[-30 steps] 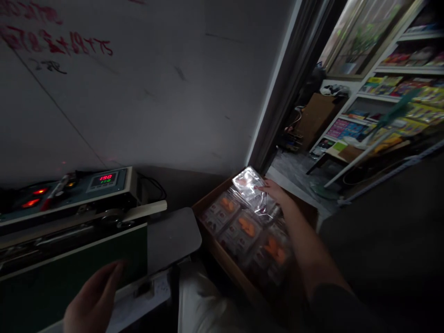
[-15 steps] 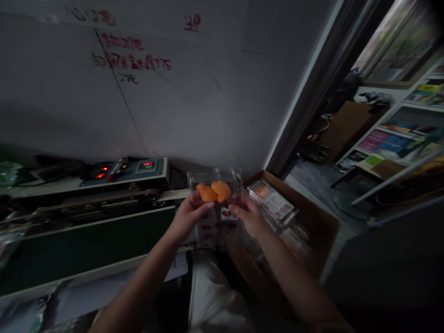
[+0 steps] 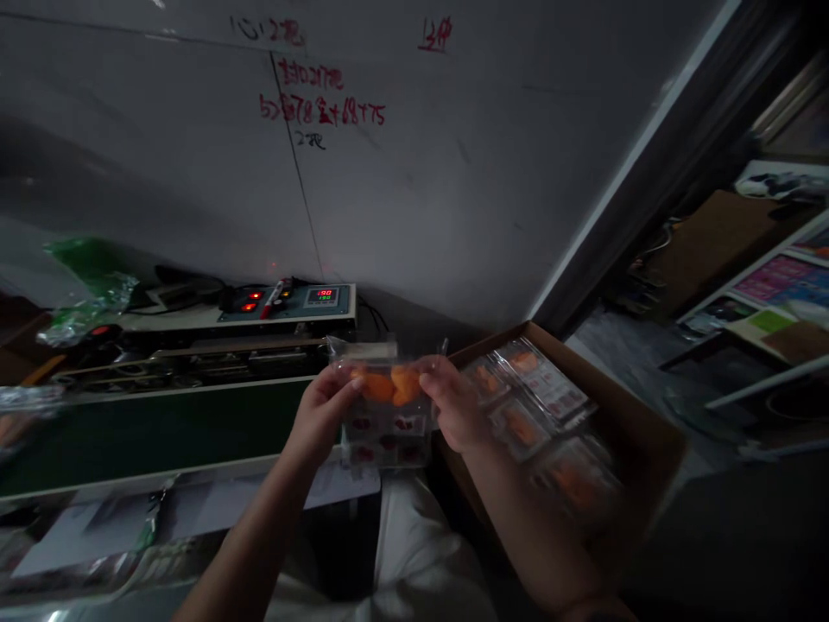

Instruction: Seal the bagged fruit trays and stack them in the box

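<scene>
Between my hands is a clear plastic package [image 3: 387, 428] with orange pieces at its top and small red pictures below them. My left hand [image 3: 322, 408] grips its upper left side, the thumb lying across the front. At the upper right side, my right hand [image 3: 455, 402] pinches the same package. It hangs in front of the right end of a machine with a green conveyor belt [image 3: 174, 432]. To the right, similar clear packages [image 3: 541, 376] with orange contents lie in an open cardboard box [image 3: 648, 441].
Behind the belt stands a control panel [image 3: 288, 302] with lit red switches, a number display and a red-and-white marker [image 3: 273, 299]. A green plastic bag [image 3: 91, 263] lies at the left. Shelves [image 3: 777, 285] stand at the far right. Red writing covers the wall [image 3: 440, 207].
My view has turned left, so the machine and box appear farther right. Both hands keep hold of the package, whose lower front with the red pictures now shows more clearly.
</scene>
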`<state>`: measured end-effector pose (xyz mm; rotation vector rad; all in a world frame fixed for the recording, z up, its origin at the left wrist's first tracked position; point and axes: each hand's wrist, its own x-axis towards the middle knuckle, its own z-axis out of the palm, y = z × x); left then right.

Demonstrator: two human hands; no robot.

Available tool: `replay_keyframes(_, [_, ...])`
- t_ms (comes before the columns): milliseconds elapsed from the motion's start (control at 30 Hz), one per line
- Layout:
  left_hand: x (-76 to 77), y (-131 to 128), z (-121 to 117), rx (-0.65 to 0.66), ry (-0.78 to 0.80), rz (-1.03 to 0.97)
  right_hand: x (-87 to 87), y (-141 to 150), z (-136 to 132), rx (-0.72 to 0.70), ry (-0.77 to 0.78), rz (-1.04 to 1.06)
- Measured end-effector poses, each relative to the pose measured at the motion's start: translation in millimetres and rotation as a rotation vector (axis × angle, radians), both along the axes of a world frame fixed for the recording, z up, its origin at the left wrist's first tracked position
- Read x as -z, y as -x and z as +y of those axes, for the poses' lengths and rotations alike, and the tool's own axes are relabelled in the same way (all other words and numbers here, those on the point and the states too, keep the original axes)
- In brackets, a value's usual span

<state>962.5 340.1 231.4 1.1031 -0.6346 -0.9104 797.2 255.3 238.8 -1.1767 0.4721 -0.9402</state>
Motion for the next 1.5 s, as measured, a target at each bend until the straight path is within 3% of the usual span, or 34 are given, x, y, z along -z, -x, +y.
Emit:
replay_keyframes(100, [8.2,2.5,1.4,-0.018,-0.012,0.054,0.2,-0.4,1.2,-0.085,-0.072,0.026])
replay_keyframes(233, [14.2,2.6,6.6,0.103,-0.031,-0.006,-2.1,2.1,-1.8,-0.017,-0.111,0.034])
replay_keyframes(333, [12.8,2.6,11.1,0.104,-0.024,-0.108,-3.4,6.6,-5.5,0.024,-0.014,0.102])
replay_keyframes(433, [9.7,6.3,12.9,0.113,-0.026,-0.155,-2.8,9.6,-7.2,0.163,0.161,0.236])
replay_keyframes(533, [9.9,12.0,10.4,0.045,-0.034,-0.046,-1.0,9.0,-7.7,0.290,0.293,0.339])
replay_keyframes(600, [12.4,14.3,6.1,-0.015,-0.057,0.055,2.8,7.2,-10.1,0.309,0.282,0.344])
replay_keyframes(700, [19.6,12.2,-4.2,-0.100,-0.091,0.195,19.9,5.0,-16.8,0.202,0.092,0.223])
replay_keyframes(800, [31.9,3.5,-18.0,-0.190,-0.139,0.311,52.1,2.9,-21.3,0.101,-0.004,0.147])
replay_keyframes(967, [52.2,-14.4,-38.9,-0.155,-0.225,0.372,100.0,-8.1,-25.2,0.161,0.363,0.223])
replay_keyframes(1167, [62.1,-39.7,-41.6,0.032,-0.342,0.389,111.9,-19.5,-40.5,0.302,0.477,0.280])
replay_keyframes(1333, [72.4,-54.5,-49.3,-0.090,-0.368,0.372,121.0,-24.4,-40.8,0.315,0.578,0.344])
replay_keyframes(1500, [75.5,-55.2,-67.5,-0.181,-0.417,0.453,128.9,-35.3,-41.2,0.429,0.618,0.411])
